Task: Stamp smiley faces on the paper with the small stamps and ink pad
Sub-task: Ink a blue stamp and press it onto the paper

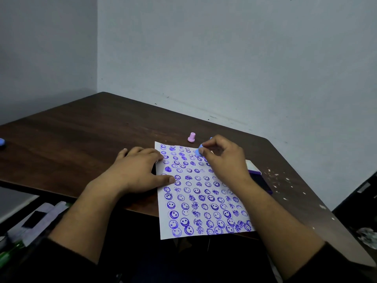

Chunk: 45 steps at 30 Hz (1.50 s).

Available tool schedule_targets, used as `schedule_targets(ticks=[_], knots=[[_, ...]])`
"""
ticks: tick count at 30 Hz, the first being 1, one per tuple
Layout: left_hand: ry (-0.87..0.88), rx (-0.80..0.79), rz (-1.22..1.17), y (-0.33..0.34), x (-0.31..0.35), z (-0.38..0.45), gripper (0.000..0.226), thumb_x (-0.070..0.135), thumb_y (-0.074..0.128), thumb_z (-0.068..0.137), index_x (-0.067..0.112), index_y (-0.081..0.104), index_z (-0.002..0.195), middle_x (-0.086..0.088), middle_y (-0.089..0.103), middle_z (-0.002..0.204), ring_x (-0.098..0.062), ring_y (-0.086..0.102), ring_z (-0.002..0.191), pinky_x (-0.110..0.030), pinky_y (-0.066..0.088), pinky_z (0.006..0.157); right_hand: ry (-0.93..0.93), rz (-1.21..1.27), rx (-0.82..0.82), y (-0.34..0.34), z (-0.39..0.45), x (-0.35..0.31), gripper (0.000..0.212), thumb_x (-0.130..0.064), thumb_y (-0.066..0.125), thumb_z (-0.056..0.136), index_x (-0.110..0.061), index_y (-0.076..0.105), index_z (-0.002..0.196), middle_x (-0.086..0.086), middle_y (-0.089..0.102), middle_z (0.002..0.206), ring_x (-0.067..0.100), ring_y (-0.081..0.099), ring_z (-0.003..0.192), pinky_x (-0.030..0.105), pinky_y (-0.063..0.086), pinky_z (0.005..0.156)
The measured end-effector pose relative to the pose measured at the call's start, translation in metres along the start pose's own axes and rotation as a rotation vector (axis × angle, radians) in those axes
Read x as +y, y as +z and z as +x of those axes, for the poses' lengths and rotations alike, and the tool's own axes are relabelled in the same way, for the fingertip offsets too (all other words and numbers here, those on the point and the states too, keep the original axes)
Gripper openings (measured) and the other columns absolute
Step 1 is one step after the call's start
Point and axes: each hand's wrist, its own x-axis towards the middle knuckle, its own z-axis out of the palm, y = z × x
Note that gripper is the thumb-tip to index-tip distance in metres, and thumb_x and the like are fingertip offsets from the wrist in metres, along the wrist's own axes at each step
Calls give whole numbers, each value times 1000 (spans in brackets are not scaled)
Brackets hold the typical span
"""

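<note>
A white paper (pixel 201 193) covered with rows of purple smiley stamps lies on the dark wooden table (pixel 85 127), its near end hanging over the table edge. My left hand (pixel 138 170) lies flat on the paper's left edge, fingers spread. My right hand (pixel 222 158) pinches a small blue stamp (pixel 199 151) at the paper's far right corner, close to or on the sheet. A pink stamp (pixel 191 137) stands upright just beyond the paper. The purple ink pad (pixel 259 177) lies open to the right, partly hidden by my right forearm.
Another small blue object (pixel 1 142) sits at the table's far left edge. White flecks (pixel 285 184) dot the table's right side. The table stands in a corner of grey walls. Clutter lies on the floor at lower left (pixel 30 225).
</note>
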Motion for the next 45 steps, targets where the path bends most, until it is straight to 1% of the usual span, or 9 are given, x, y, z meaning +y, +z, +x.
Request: schedule_targets(ticks=[2, 6, 12, 14, 24, 30, 37, 42, 45], knots=[[-3, -4, 1, 0, 0, 0, 96, 93, 40, 69, 38, 41, 147, 18, 35, 156, -14, 24, 145, -52, 12, 119, -58, -52, 5, 11, -7, 4, 5, -25, 80, 93, -28, 77, 91, -38, 70, 92, -23, 60, 97, 1, 38, 81], [-13, -18, 0, 0, 1, 1, 96, 94, 41, 68, 38, 42, 146, 18, 35, 157, -14, 23, 145, -53, 11, 119, -121, -131, -1, 20, -16, 10, 6, -23, 80, 92, -28, 77, 92, -35, 64, 87, -13, 61, 95, 7, 39, 83], [-16, -18, -1, -1, 2, 0, 96, 94, 41, 68, 38, 42, 146, 17, 36, 156, -15, 23, 145, -53, 11, 119, -157, -156, -55, 21, -18, 4, 3, -22, 80, 93, -25, 78, 94, -32, 64, 90, 10, 69, 98, 46, 52, 97], [-17, -21, 0, -1, 2, 1, 96, 94, 41, 68, 38, 42, 146, 17, 36, 157, -15, 23, 145, -54, 11, 119, -160, -149, -60, 21, -19, 3, 4, -22, 80, 94, -25, 77, 93, -36, 62, 89, 11, 69, 98, 51, 51, 99], [-6, -1, -7, 2, 0, 1, 97, 96, 40, 65, 39, 44, 144, 19, 38, 154, -13, 25, 143, -53, 11, 119, -126, -164, -98, 22, -17, 4, 2, -23, 78, 95, -24, 77, 96, -22, 71, 95, 14, 70, 101, 53, 52, 97], [-6, -1, -9, 2, -1, 3, 99, 96, 40, 65, 38, 44, 145, 19, 38, 155, -13, 25, 143, -53, 11, 119, -84, -182, -137, 23, -16, 3, 5, -27, 77, 95, -31, 75, 95, -29, 67, 90, 8, 68, 100, 52, 52, 98], [-11, -14, -7, 0, 1, 1, 97, 95, 40, 66, 38, 43, 146, 18, 36, 156, -14, 23, 144, -53, 11, 119, -48, -188, -150, 21, -18, 3, 25, -6, 65, 93, -30, 73, 95, -23, 71, 95, 12, 68, 102, 51, 54, 98], [-11, -16, -6, 0, 0, 0, 96, 94, 42, 68, 38, 43, 146, 18, 36, 156, -13, 24, 144, -53, 10, 119, -52, -188, -141, 22, -18, 3, 27, -4, 64, 93, -29, 74, 96, -28, 67, 91, 13, 68, 101, 51, 53, 97], [-13, -25, -6, -1, 0, 1, 100, 96, 39, 65, 38, 42, 146, 18, 36, 156, -14, 23, 145, -54, 11, 119, -49, -184, -147, 22, -18, 5, 26, -5, 65, 93, -28, 74, 97, -20, 73, 97, 13, 68, 101, 51, 54, 97]])
